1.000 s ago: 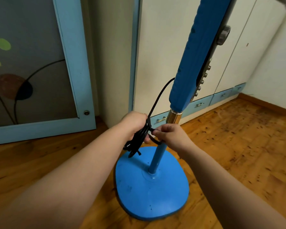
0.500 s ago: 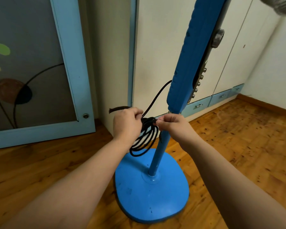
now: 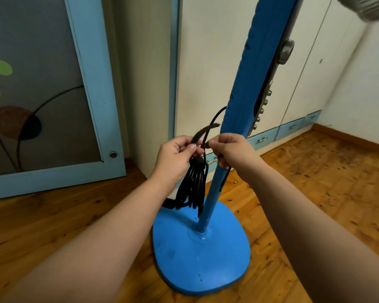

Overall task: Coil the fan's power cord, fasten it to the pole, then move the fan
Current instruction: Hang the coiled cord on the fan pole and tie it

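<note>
A blue pedestal fan stands in front of me, with a thin blue pole (image 3: pixel 210 200) rising from its rounded blue base (image 3: pixel 201 259) into a wide blue control column (image 3: pixel 258 68). The black power cord (image 3: pixel 192 189) hangs in a bundle of long loops just left of the pole. My left hand (image 3: pixel 175 158) pinches a dark fuzzy strap (image 3: pixel 204 132) at the top of the bundle. My right hand (image 3: pixel 234 152) pinches the strap's other end beside the pole. One cord strand runs up to the column.
A blue-framed sliding door (image 3: pixel 92 88) with a dotted panel stands at the left. Cream wardrobe doors with low blue drawers (image 3: pixel 265 138) line the wall behind the fan. The wooden floor (image 3: pixel 328 182) stretches to the right. The fan head's grille (image 3: pixel 368 7) shows at the top right.
Both hands rose with the bundle. The loops now hang longer beside the pole. The strap end swung from pointing left to sticking up to the right between my hands.
</note>
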{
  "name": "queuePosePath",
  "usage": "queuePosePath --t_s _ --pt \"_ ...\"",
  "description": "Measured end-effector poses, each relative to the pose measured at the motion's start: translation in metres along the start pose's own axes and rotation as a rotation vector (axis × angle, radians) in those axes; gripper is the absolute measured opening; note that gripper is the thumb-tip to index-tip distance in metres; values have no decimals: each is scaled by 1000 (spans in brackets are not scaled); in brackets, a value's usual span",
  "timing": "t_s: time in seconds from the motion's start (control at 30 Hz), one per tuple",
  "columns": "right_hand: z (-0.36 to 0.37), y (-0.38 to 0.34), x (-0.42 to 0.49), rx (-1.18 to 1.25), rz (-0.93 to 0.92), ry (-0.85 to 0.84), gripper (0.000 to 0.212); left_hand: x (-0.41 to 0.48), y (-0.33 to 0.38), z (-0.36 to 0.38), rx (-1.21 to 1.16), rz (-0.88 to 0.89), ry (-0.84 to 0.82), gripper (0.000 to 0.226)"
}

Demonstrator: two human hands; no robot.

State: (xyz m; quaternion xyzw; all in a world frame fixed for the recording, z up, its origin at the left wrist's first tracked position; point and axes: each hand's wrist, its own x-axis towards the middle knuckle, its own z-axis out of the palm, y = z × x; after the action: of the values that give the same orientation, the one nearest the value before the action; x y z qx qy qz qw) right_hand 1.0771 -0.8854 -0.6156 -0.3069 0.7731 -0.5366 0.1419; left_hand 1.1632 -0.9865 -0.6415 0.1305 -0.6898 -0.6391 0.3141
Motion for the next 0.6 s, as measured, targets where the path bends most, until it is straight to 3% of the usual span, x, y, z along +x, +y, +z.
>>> queuePosePath --t_s 0.1,0.2,0.37,0.43,0.6 --pt "-4 -5 1 -110 -27 14 14 -2 1 -1 116 -4 -82 22" --pt "-6 -7 2 -67 -12 48 19 -2 4 0 227 -15 -150 24" --pt "-5 -9 0 14 -111 -37 12 6 9 5 350 -88 -217 35" --pt "-2 -11 1 -15 -139 -90 9 9 11 6 387 -74 -209 26" --pt "-5 -8 3 107 -153 -79 15 10 13 9 177 -151 -85 20"
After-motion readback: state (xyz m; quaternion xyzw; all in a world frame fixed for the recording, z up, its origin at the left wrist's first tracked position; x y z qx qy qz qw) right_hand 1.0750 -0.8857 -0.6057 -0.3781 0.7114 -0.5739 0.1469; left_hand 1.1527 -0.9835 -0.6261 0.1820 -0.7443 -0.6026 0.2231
